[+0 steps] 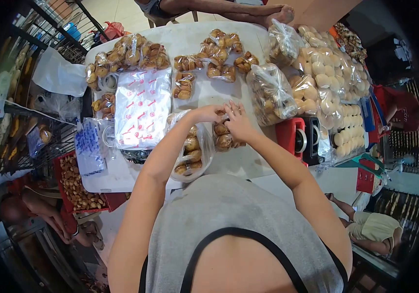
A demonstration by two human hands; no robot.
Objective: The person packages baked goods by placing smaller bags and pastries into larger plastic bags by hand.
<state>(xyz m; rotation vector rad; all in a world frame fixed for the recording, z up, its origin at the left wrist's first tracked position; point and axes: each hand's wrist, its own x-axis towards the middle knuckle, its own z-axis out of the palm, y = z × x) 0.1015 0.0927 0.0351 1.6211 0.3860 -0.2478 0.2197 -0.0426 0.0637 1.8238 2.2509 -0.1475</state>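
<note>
At the middle of the table, a small clear bag of brown bread rolls (224, 139) lies in front of my chest. My left hand (208, 114) is closed at the bag's far end, fingers bent and partly hidden. From the other side my right hand (239, 122) presses its fingers onto the same end, close to the left fingertips. Just left of this bag, under my left forearm, is a larger plastic bag (204, 163) with brown rolls in it. A stack of silvery plastic bags with red print (142, 110) lies further left.
Packed brown breads (134, 51) line the far left, with more bags (219, 46) at the far middle. Right of my hands stand a tied bread bag (270, 93), a red tape dispenser (290, 139) and packs of pale buns (324, 73). People sit around the table.
</note>
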